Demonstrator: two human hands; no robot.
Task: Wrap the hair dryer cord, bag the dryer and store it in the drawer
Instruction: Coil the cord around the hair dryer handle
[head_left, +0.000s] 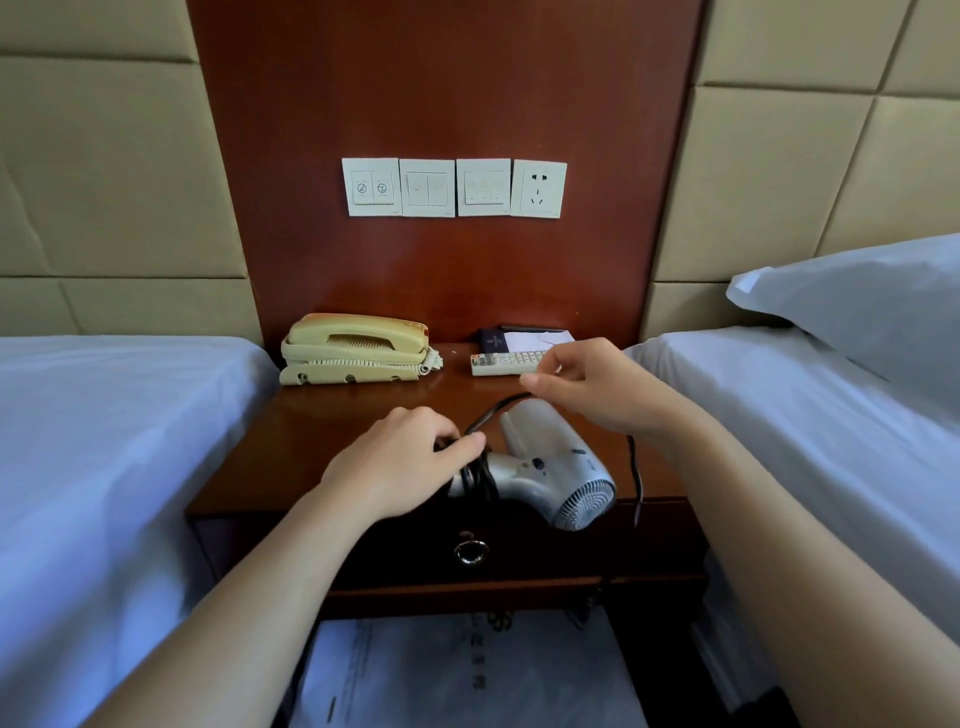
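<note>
Between two white-sheeted beds sits a dark wooden surface (332, 431), backed by a reddish wood panel carrying a row of wall switches (426, 187) and a socket (538, 188). At the back left, a cream telephone (358, 351); at the back right, a white remote control (506, 362) lying in front of a small dark booklet (492, 340) and a paper.

Down at the front edge, the silver hair dryer (545, 467) lies on its side, rear grille facing the camera and overhanging the edge, handle pointing left. The left hand (400, 462) is clamped over the handle end, fingers pinning several dark turns of the cord (480, 423) against it. From there the cord rises in a loop up to the right hand (592, 384), which pinches it between thumb and fingertips just above the dryer's nozzle. A loose tail of cord hangs beneath the right wrist and dangles past the front edge.

Below, the drawer (519, 551) is shut, its metal ring pull (470, 552) hanging at the centre. Under it, on the open shelf, lies a pale plastic bag (457, 670) with printed lettering. A white pillow (857, 296) rests on the right bed.
</note>
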